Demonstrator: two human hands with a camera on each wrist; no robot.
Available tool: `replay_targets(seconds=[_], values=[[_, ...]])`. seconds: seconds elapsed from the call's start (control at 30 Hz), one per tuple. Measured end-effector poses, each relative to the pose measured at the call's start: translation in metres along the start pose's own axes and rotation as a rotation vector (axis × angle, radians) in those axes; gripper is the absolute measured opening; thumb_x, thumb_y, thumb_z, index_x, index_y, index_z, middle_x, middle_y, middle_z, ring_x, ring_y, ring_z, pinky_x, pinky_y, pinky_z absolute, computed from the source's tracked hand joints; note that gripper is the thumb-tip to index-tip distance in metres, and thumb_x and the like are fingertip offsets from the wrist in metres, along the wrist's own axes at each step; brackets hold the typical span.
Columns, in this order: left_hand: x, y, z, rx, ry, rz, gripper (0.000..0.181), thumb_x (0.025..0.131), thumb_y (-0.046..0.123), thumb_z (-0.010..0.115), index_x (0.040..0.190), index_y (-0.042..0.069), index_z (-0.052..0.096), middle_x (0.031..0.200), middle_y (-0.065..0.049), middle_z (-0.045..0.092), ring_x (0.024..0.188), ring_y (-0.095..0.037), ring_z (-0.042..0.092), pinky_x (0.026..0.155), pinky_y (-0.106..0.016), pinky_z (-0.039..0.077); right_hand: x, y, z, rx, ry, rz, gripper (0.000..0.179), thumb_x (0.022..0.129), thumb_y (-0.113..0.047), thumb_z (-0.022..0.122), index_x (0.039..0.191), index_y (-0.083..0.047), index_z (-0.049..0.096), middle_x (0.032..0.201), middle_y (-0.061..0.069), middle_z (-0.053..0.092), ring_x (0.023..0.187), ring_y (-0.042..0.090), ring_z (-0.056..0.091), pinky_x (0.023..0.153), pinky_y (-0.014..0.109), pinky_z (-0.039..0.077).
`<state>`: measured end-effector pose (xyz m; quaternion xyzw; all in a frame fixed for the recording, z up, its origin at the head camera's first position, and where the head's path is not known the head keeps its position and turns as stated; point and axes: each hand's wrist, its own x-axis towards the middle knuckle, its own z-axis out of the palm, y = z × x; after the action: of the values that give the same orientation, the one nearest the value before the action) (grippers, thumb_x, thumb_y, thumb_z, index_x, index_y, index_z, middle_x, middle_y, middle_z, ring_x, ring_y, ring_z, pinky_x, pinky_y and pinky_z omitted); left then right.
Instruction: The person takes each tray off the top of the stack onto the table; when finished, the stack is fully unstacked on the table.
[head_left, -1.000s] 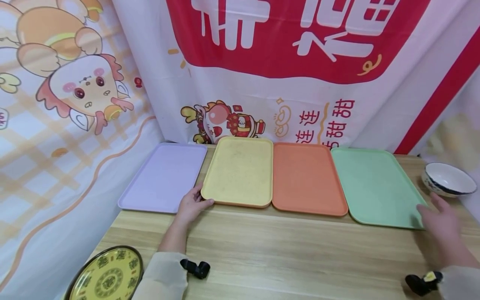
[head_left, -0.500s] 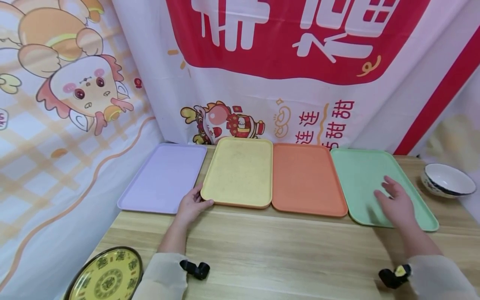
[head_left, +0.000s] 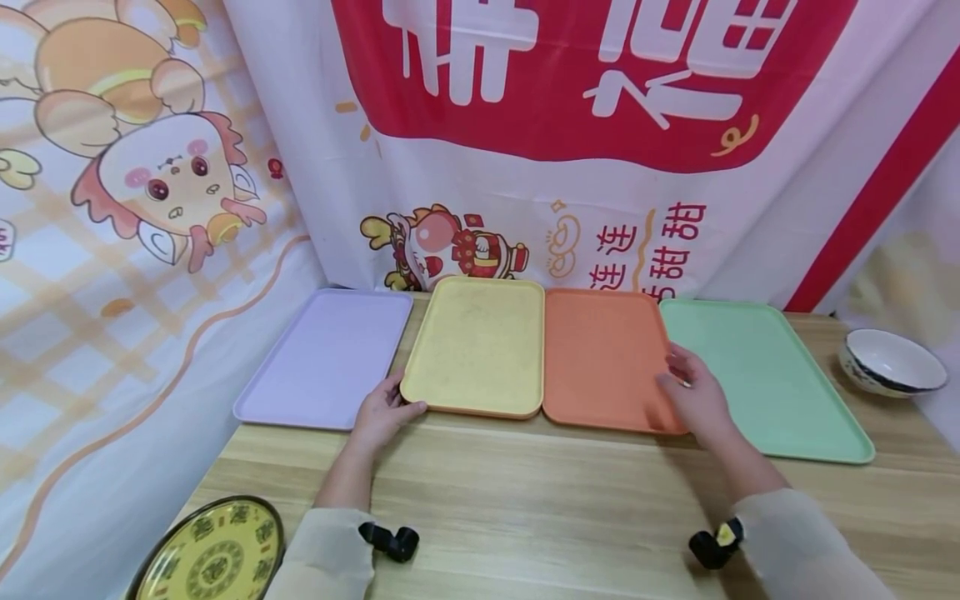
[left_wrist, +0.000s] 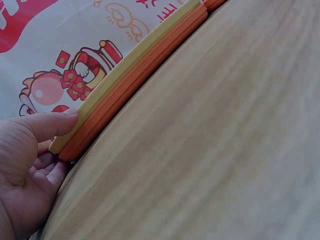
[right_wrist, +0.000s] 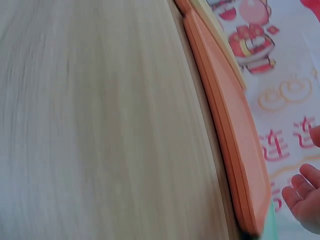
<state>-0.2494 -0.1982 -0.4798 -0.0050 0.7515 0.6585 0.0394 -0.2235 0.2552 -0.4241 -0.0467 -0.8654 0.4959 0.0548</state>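
My left hand grips the near left corner of a yellow tray, its thumb along the edge. In the left wrist view, an orange layer lies directly beneath the yellow tray, and the fingers curl in below the thumb at that corner. Immediately right of the yellow tray is an orange tray. Over the border between it and a green tray hovers my right hand, fingers loosely bent and holding nothing. The right wrist view catches only part of that hand, apart from the orange tray's edge.
A lavender tray lies at the left end of the row. Beyond the green tray, a white patterned bowl stands at the right edge. A yellow patterned plate is at the near left. Printed cloth hangs behind the wooden table.
My right hand has swept left from the green tray's right edge, across that tray, to the orange tray's right side. The left hand has stayed at the yellow tray's corner.
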Motion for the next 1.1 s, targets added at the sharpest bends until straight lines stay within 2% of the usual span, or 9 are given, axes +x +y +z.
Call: replay_targets(seconds=[0.3,0.57,0.7,0.9,1.1], values=[[0.0,-0.001,0.0,-0.007,-0.008,0.014,0.078,0.084,-0.005,0.069,0.15,-0.01,0.026,0.157,-0.029,0.025,0.149,-0.037,0.022,0.125,-0.044,0.021,0.005,-0.021,0.051,0.117,-0.087,0.024,0.06,0.099,-0.011,0.053,0.153,-0.004,0.028,0.15,0.027,0.039,0.14,0.041,0.039,0.118,0.052,0.035],[-0.001,0.001,0.001,-0.002,-0.012,0.022,0.078,0.084,-0.006,0.069,0.149,-0.009,0.027,0.157,-0.029,0.026,0.148,-0.038,0.023,0.124,-0.045,0.022,0.002,-0.036,0.096,0.135,-0.128,-0.028,0.059,0.095,-0.012,0.057,0.149,0.0,0.035,0.143,0.028,0.046,0.127,0.04,0.049,0.108,0.05,0.046],[0.0,0.0,0.001,-0.003,-0.015,0.031,0.079,0.084,-0.006,0.069,0.149,-0.01,0.026,0.157,-0.029,0.026,0.148,-0.038,0.024,0.124,-0.045,0.023,0.002,-0.04,0.112,0.163,-0.17,-0.01,0.059,0.095,-0.009,0.057,0.149,0.0,0.034,0.143,0.028,0.047,0.127,0.041,0.05,0.11,0.051,0.044],[0.001,-0.001,0.0,0.005,-0.015,0.035,0.079,0.083,-0.005,0.07,0.15,-0.008,0.027,0.156,-0.028,0.029,0.147,-0.037,0.028,0.123,-0.043,0.026,0.003,-0.047,0.132,0.152,-0.19,-0.007,0.058,0.095,-0.009,0.059,0.148,0.0,0.037,0.138,0.026,0.052,0.125,0.037,0.053,0.11,0.049,0.044],[0.004,-0.004,0.0,-0.003,-0.016,0.025,0.081,0.082,-0.006,0.071,0.15,-0.009,0.026,0.156,-0.028,0.028,0.146,-0.037,0.028,0.121,-0.042,0.028,0.002,-0.053,0.144,0.057,-0.192,-0.017,0.06,0.094,-0.012,0.061,0.147,0.003,0.039,0.132,0.023,0.056,0.116,0.033,0.055,0.102,0.046,0.05]])
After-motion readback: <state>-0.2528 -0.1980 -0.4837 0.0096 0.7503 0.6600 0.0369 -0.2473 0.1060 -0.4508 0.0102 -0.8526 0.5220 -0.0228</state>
